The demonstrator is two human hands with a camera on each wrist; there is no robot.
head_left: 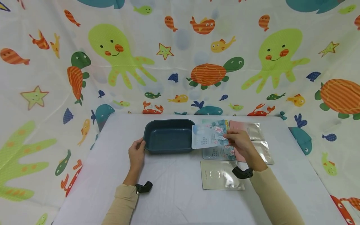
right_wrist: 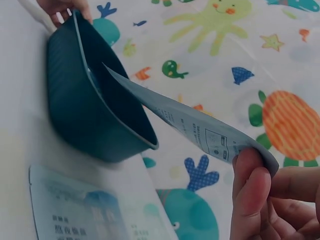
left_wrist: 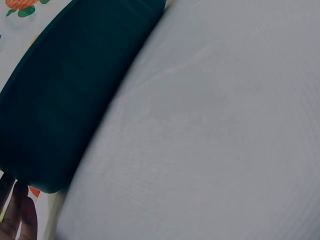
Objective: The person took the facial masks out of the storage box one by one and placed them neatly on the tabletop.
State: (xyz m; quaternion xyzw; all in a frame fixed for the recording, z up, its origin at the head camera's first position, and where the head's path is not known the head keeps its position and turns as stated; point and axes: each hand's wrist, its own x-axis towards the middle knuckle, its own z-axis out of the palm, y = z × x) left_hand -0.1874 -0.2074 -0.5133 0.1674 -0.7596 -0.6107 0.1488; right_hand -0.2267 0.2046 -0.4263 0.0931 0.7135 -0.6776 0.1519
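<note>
In the head view my right hand (head_left: 240, 142) pinches one end of a flat light-blue face mask packet (head_left: 208, 136) with a floral print. The packet's other end reaches over the right rim of a dark teal plastic basin (head_left: 168, 150). The right wrist view shows this packet (right_wrist: 185, 120) tilted above the basin (right_wrist: 75, 105), thumb and fingers at its near corner. My left hand (head_left: 137, 153) holds the basin's left end at the rim. In the left wrist view, only some fingers (left_wrist: 22, 210) show beside the basin's end (left_wrist: 75, 85).
A similar blue packet (head_left: 216, 153) lies under the held one. Pink-and-silver packets (head_left: 254, 131) lie to its right, partly behind my right hand. A beige packet (head_left: 215, 175) lies nearer on the white table (head_left: 168, 193). A sea-animal curtain (head_left: 180, 62) hangs behind.
</note>
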